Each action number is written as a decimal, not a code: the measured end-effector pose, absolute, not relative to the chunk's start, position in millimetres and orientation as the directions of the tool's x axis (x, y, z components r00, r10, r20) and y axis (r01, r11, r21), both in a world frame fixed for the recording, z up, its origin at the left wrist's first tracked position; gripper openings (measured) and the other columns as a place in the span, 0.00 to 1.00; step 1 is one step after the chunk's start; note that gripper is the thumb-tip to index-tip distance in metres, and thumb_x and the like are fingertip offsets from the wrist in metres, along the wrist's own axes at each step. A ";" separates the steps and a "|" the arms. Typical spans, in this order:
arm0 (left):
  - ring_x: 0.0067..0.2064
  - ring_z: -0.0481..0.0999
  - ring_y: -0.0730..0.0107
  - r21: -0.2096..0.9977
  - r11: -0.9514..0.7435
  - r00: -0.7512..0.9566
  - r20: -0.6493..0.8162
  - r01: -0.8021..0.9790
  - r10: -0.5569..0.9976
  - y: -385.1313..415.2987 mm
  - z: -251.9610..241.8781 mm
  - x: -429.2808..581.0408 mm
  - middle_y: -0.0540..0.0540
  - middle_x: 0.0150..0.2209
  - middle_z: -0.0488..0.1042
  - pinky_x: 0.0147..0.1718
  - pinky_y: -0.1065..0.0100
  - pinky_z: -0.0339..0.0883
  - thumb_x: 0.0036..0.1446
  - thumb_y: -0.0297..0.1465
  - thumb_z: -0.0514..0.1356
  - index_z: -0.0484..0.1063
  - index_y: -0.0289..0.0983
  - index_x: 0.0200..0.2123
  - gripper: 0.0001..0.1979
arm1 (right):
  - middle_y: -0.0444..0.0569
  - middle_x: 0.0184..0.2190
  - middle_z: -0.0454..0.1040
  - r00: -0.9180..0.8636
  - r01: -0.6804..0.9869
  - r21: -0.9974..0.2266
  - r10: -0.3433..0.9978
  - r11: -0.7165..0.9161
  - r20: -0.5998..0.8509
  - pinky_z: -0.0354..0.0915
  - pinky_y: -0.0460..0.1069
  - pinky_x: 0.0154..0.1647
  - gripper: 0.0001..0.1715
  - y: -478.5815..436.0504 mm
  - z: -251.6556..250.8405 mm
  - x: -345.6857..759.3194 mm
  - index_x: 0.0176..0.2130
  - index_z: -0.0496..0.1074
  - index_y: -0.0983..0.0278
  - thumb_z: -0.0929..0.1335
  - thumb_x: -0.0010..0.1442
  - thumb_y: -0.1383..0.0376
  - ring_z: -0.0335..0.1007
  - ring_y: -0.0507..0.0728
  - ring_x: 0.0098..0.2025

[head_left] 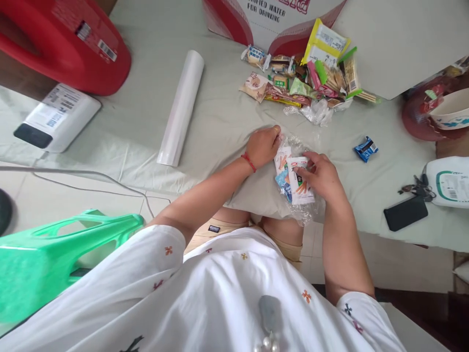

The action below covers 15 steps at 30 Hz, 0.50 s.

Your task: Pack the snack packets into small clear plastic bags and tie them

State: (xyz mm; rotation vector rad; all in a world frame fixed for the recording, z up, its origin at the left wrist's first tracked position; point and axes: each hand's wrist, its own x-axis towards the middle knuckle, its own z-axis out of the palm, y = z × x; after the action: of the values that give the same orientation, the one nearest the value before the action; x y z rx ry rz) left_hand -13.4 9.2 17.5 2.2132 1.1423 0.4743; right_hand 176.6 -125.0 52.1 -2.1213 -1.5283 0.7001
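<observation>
A clear plastic bag lies at the front edge of the cloth-covered table, with several snack packets on or in it. My left hand is closed on the bag's left edge. My right hand pinches a white snack packet printed with orange sticks, its thumb across the upper part. Beside that packet are a similar white packet and a blue packet, partly covered. Beyond my hands lies a pile of wrapped snacks. A small blue packet sits apart to the right.
A roll of plastic film lies left of my hands. Further left are a white device and a red jug. A box stands behind the snacks. On the right are a phone, keys and a white container.
</observation>
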 end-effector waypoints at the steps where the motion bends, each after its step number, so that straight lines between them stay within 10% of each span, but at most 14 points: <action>1: 0.47 0.78 0.53 0.647 -0.463 0.580 0.039 0.606 0.814 9.4 18.7 -14.0 0.39 0.42 0.81 0.50 0.59 0.64 0.73 0.35 0.50 0.73 0.39 0.46 0.12 | 0.49 0.38 0.74 0.248 0.718 -0.628 0.953 -0.300 -0.172 0.69 0.55 0.42 0.28 -123.5 53.7 177.5 0.53 0.79 0.62 0.75 0.56 0.54 0.66 0.57 0.34; 7: 0.49 0.78 0.50 0.673 -0.452 0.605 0.008 0.586 0.796 8.7 25.6 -16.2 0.36 0.45 0.80 0.52 0.55 0.62 0.74 0.35 0.50 0.74 0.36 0.48 0.14 | 0.51 0.49 0.74 0.159 0.685 -0.709 0.984 -0.169 -0.081 0.65 0.51 0.36 0.15 -129.2 81.9 178.7 0.41 0.82 0.61 0.75 0.58 0.54 0.63 0.51 0.32; 15: 0.49 0.78 0.51 0.656 -0.446 0.590 0.000 0.609 0.807 7.9 27.5 -14.6 0.36 0.46 0.81 0.52 0.56 0.62 0.75 0.35 0.48 0.73 0.35 0.50 0.15 | 0.49 0.44 0.80 -0.156 0.778 -0.627 0.960 -0.024 -0.231 0.64 0.50 0.33 0.19 -124.9 100.4 174.5 0.51 0.80 0.60 0.71 0.63 0.56 0.65 0.53 0.29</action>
State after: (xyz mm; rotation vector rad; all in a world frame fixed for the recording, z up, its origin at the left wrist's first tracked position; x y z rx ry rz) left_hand -14.6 7.9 27.5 2.2035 1.1183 0.4189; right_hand 174.5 -124.9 100.4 -1.8364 -1.9812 0.9562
